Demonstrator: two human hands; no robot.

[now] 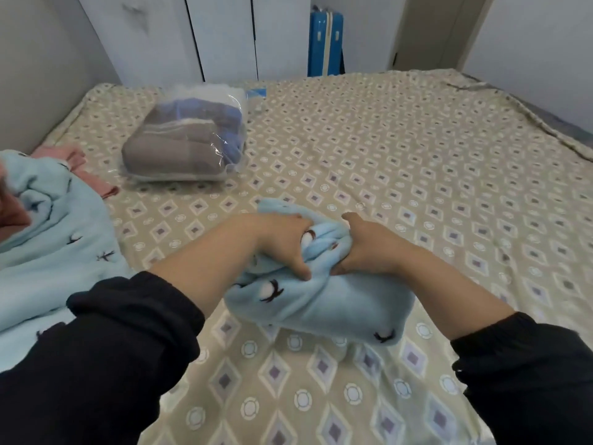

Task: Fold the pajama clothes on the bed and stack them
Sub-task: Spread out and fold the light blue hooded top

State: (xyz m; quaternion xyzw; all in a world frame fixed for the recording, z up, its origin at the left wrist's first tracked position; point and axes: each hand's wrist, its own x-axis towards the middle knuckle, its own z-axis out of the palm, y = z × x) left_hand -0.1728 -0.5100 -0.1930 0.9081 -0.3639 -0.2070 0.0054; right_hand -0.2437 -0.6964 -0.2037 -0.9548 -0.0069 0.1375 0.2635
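Observation:
A light blue fleece pajama piece (324, 300) with small dark bird prints lies bunched into a thick roll on the bed, in the middle of the view. My left hand (285, 242) grips its upper end from the left, fingers curled into the fabric. My right hand (365, 245) grips the same end from the right, thumb up. A second light blue pajama garment (54, 239) with the same print lies spread and crumpled at the left edge.
The bed (401, 149) has a beige sheet with diamond patterns. A clear plastic bag of folded grey and blue clothes (186, 139) sits at the back left. Pink cloth (80, 165) lies beside it. A blue suitcase (324, 43) stands by the white wardrobe.

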